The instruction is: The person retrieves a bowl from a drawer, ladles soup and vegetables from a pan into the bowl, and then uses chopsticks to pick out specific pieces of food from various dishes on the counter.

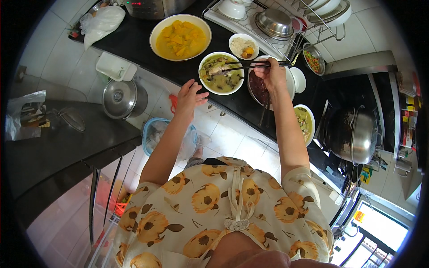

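Observation:
My right hand (272, 75) grips a pair of dark chopsticks (249, 65), whose tips are at a pale piece of food (218, 69) in a white bowl (204, 83) of greenish soup with dark bits. My left hand (190, 95) is in the air just left of that bowl, fingers apart and holding nothing. Below my right wrist, and partly hidden by it, is a bowl of dark red food (258, 87). A small bowl of rice (239, 47) with an orange piece stands behind the soup bowl. Another bowl of green soup (304, 124) is right of my right forearm.
A large bowl of pumpkin pieces (181, 38) stands on the black counter (218, 33). A dish rack (251, 20) with bowls is at the back. A covered wok (352, 134) sits on the stove at right. A lidded steel pot (120, 97) and blue bin (146, 134) are left.

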A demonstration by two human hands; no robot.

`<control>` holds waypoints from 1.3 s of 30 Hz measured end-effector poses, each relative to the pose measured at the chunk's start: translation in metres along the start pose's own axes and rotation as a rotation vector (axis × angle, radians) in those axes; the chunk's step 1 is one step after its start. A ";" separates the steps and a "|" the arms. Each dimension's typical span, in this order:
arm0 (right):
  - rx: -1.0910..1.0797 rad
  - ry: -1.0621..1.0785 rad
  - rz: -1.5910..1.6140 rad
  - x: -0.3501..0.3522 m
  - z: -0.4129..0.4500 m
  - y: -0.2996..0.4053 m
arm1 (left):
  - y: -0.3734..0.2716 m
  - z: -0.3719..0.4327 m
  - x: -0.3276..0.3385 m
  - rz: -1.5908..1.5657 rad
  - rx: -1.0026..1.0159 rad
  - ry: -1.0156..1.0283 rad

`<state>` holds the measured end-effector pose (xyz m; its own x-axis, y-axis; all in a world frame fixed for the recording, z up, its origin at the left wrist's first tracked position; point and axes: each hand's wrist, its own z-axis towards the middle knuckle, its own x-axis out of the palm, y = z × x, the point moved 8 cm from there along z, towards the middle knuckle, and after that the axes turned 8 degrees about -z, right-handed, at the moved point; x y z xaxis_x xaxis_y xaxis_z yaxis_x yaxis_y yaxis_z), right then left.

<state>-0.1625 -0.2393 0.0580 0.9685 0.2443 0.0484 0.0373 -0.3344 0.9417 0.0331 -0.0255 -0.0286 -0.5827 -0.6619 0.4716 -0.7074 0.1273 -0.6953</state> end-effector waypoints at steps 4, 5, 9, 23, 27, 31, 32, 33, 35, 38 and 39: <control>0.003 0.011 0.070 -0.008 0.000 0.000 | 0.001 -0.013 0.003 -0.064 -0.005 0.006; -0.006 0.001 0.073 -0.011 -0.001 0.002 | 0.003 -0.015 0.003 -0.062 -0.005 0.010; -0.016 0.009 0.150 -0.015 -0.008 0.010 | -0.003 -0.027 -0.003 -0.197 0.096 -0.107; -0.190 -0.040 0.395 -0.145 -0.103 0.078 | -0.054 -0.106 0.087 -0.162 0.464 0.190; -0.212 -0.144 0.423 -0.238 -0.162 0.080 | -0.047 -0.145 0.125 -0.079 0.430 0.373; -0.239 -0.337 0.385 -0.336 -0.212 0.055 | -0.003 -0.173 0.154 0.047 0.318 0.531; -0.246 -0.380 0.374 -0.349 -0.219 0.045 | 0.007 -0.177 0.158 0.112 0.276 0.558; -0.248 -0.397 0.369 -0.356 -0.224 0.037 | 0.020 -0.179 0.161 0.178 0.235 0.582; -0.232 -0.494 0.333 -0.368 -0.230 0.016 | 0.042 -0.180 0.165 0.191 0.228 0.583; -0.261 -0.524 0.275 -0.368 -0.230 -0.003 | 0.087 -0.186 0.175 0.201 0.106 0.579; -0.272 -0.529 0.256 -0.353 -0.225 -0.009 | 0.086 -0.186 0.173 0.220 0.117 0.577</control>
<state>-0.5600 -0.1174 0.1076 0.9315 -0.3174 0.1776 -0.2075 -0.0627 0.9762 -0.2028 0.0087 0.0940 -0.8548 -0.1204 0.5047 -0.5169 0.1116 -0.8488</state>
